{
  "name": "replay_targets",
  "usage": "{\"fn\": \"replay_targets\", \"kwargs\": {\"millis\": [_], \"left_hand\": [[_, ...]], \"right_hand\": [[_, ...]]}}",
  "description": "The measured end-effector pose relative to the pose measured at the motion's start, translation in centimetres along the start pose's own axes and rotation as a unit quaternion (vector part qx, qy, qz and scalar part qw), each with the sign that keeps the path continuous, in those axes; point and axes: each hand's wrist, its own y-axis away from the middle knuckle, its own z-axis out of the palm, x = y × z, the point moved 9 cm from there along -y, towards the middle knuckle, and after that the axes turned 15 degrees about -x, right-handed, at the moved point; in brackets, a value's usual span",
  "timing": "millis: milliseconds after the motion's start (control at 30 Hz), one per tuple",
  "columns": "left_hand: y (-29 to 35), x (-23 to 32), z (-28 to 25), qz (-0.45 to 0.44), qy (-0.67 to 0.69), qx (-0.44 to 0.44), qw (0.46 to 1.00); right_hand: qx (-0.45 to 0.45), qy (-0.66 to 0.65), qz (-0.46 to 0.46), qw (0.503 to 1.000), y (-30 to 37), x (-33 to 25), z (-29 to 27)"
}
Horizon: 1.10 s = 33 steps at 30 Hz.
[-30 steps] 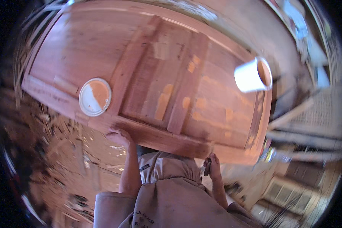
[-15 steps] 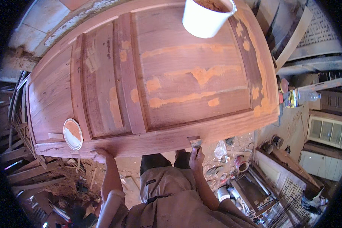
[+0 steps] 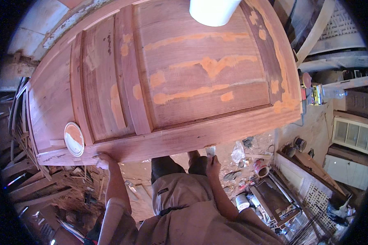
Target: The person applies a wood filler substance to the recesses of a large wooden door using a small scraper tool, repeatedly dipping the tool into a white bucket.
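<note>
Near side first: person in brown clothing, torso at lower center, facing the long edge of a reddish-brown wooden door panel lying broadside in front. Right hand is closed around a scraper, blade pointing away, orange-brown filler at its tip. Tip sits right at the panel's near edge; can't tell if it makes contact. Left hand is on the same edge, further left; can't tell if the fingers wrap under or just rest there. Round white lid, partly coated in orange filler, lies on the panel near the left hand, by the near edge. Floor by the right forearm: white tub, clear plastic bag, reddish can, loose scrap. Mid panel: raised crosspieces, then orange filler patches in streaks over the right-hand section, more along the right end. Far side of that section: white bucket, cut off by the top of the view. Beyond the right end: clear bottle beside a colorful stack of items.
</note>
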Motion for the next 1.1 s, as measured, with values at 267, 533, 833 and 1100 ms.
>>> {"fn": "replay_targets", "kwargs": {"millis": [267, 533, 833, 1100], "left_hand": [[3.4, 1.2, 0.6, -0.025, 0.035, 0.012, 0.999], [3.7, 0.6, -0.1, -0.057, 0.128, 0.021, 0.990], [5.3, 2.3, -1.2, -0.016, 0.075, 0.051, 0.996], [7.1, -0.3, -1.8, -0.137, 0.372, 0.024, 0.918]], "right_hand": [[-0.189, -0.139, 0.083, 0.969, 2.6, -1.4, -10.0], [-0.361, -0.042, 0.066, 0.929, -3.8, -6.8, -11.9], [-0.314, 0.144, -0.152, 0.926, -5.5, -12.5, -8.5], [-0.302, -0.161, 0.027, 0.939, -1.3, -12.8, -6.0]]}}
